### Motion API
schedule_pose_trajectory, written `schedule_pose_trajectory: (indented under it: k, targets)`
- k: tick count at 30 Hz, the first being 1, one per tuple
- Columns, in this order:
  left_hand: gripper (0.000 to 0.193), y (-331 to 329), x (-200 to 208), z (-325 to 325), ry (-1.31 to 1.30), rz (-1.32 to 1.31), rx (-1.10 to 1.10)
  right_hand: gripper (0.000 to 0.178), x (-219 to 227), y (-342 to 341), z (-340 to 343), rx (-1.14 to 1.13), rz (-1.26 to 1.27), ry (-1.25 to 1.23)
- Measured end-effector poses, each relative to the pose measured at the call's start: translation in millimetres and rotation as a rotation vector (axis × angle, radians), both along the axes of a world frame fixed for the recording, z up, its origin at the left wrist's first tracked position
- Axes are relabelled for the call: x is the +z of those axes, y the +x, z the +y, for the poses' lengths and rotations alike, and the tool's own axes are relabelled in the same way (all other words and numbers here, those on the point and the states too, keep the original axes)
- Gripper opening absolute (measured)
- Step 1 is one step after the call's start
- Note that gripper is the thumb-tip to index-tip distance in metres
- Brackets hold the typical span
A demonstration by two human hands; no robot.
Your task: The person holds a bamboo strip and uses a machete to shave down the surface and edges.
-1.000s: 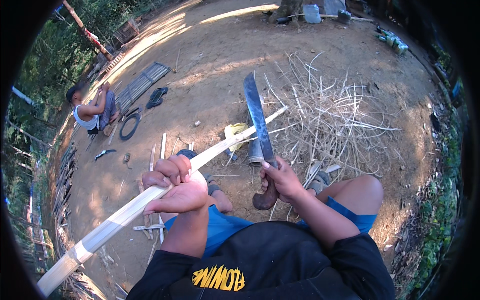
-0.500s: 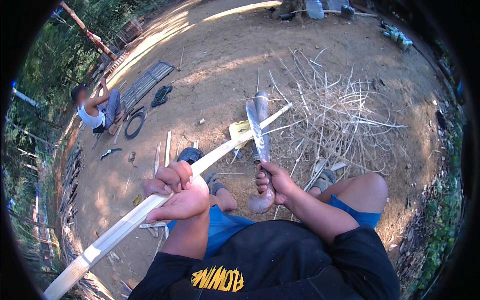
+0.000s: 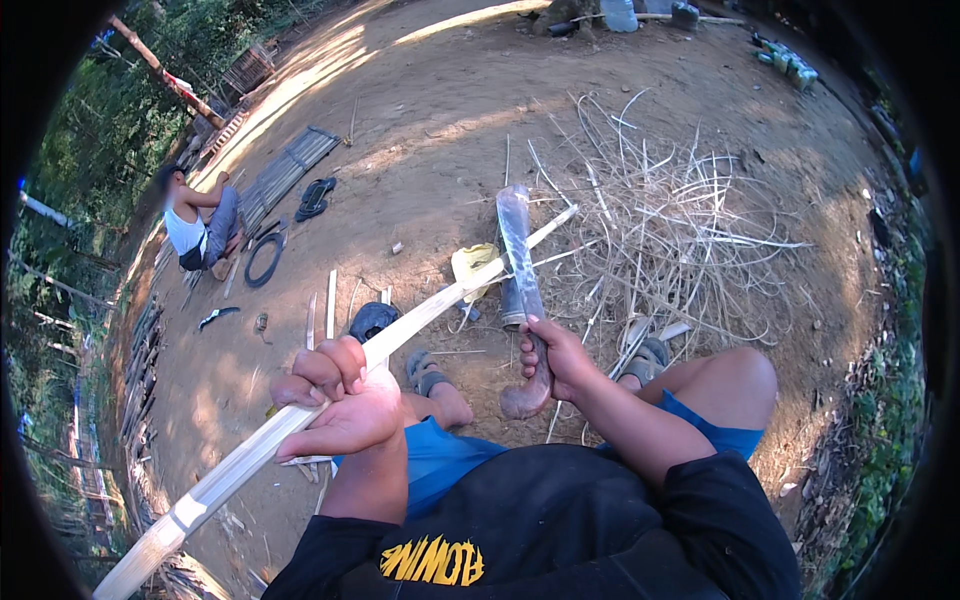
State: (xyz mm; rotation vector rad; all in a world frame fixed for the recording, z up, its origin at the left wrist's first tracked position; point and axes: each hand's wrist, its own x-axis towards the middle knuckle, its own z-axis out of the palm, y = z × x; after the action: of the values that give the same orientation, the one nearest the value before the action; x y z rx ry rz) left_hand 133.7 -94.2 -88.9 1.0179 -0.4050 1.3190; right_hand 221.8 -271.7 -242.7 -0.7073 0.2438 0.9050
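Note:
A long pale split-bamboo slat (image 3: 430, 318) runs slantwise from the lower left up to the middle. My left hand (image 3: 335, 390) is closed around it, palm up, with the fingers curled over the top. In my right hand (image 3: 562, 358) is a machete (image 3: 516, 235), its curved wooden handle gripped and its blade pointing away from me. The blade crosses the slat near its far end; whether they touch I cannot tell. Partly covered by the blade is a dark cylinder (image 3: 511, 305), and a yellow cloth (image 3: 470, 265) lies beside it.
Thin shavings (image 3: 680, 210) are heaped at the right front. My sandalled feet flank the work, with a dark bundle (image 3: 373, 322) by the left one. Farther left a person (image 3: 190, 225) sits near a slatted bamboo panel (image 3: 290, 175), flip-flops (image 3: 315, 200) and a black coil (image 3: 264, 260).
The machete blade has shifted slightly right, now covering the upper part of the dark cylinder. My left hand and the slat moved a little left. The seated person's arms have come down.

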Motion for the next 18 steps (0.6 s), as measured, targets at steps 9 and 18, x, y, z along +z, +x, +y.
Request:
schedule_pose_trajectory:
  k: [9,18]
  targets:
    - [0.064,-26,53,50,0.004,0.044,-0.089,0.035,-16,12,-18,0.067,-0.984,-1.084]
    - [0.064,-3,94,112,-0.064,0.198,0.043,0.026,-96,68,1,0.224,-0.85,-1.281]
